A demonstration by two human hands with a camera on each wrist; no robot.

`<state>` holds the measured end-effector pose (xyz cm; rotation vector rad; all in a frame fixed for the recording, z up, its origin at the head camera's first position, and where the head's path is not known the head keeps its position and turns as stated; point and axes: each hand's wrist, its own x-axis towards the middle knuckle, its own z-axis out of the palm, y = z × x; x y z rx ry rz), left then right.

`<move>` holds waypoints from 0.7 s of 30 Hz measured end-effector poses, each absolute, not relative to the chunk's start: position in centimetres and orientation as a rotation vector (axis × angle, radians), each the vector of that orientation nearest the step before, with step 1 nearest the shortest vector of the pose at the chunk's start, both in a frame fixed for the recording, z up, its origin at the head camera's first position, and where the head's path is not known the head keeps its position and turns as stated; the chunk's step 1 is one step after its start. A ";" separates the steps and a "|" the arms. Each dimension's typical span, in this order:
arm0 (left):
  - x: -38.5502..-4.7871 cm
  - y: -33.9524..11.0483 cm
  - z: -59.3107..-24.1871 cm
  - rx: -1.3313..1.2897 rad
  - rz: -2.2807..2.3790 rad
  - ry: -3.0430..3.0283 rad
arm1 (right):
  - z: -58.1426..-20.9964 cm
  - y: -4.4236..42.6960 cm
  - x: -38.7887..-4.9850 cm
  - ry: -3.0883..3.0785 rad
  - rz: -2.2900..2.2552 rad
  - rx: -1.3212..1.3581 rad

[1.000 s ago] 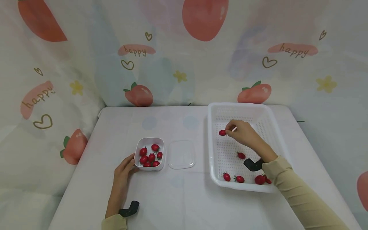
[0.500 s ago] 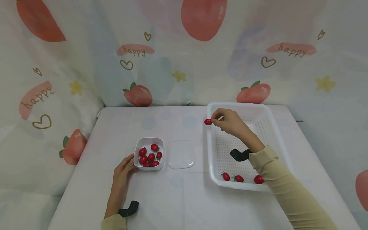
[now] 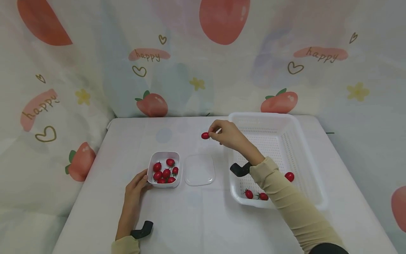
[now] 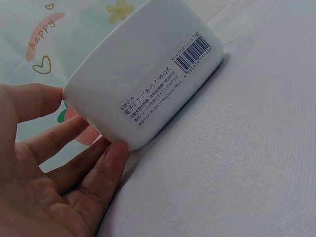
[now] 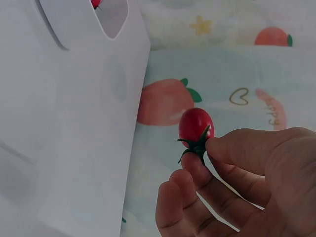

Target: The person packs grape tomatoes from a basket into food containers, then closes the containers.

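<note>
My right hand (image 3: 229, 134) pinches a cherry tomato (image 3: 205, 135) between thumb and fingertips, above the table just left of the basket. In the right wrist view, the tomato (image 5: 196, 126) shows its green stem end towards the fingers. My left hand (image 3: 135, 188) rests its fingertips against the left side of a small white square container (image 3: 164, 186). Several cherry tomatoes (image 3: 166, 173) lie inside that container. The left wrist view shows the container's printed wall (image 4: 163, 79), with relaxed fingers (image 4: 94, 185) touching its corner and base.
A clear lid (image 3: 200, 170) lies flat just right of the container. On the right stands a white perforated basket (image 3: 312, 158); its visible cherry tomatoes include one (image 3: 289, 176) near the sleeve and two near its front edge. The right forearm covers part of it.
My right hand has moved left with the cherry tomato, from above the basket, past its left rim, to over the table. My left hand and the container have stayed put.
</note>
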<state>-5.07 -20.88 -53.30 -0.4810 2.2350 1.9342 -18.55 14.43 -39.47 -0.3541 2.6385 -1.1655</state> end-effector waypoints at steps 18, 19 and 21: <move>-5.2 -20.9 -53.5 -0.471 1.933 2.257 | -41.8 6.4 -17.7 2.545 -1.173 -0.544; -5.2 -20.9 -53.5 -0.473 1.929 2.261 | -41.9 6.0 -17.6 2.546 -1.168 -0.557; -5.2 -20.9 -53.4 -0.478 1.929 2.259 | -42.3 5.3 -17.4 2.547 -1.162 -0.581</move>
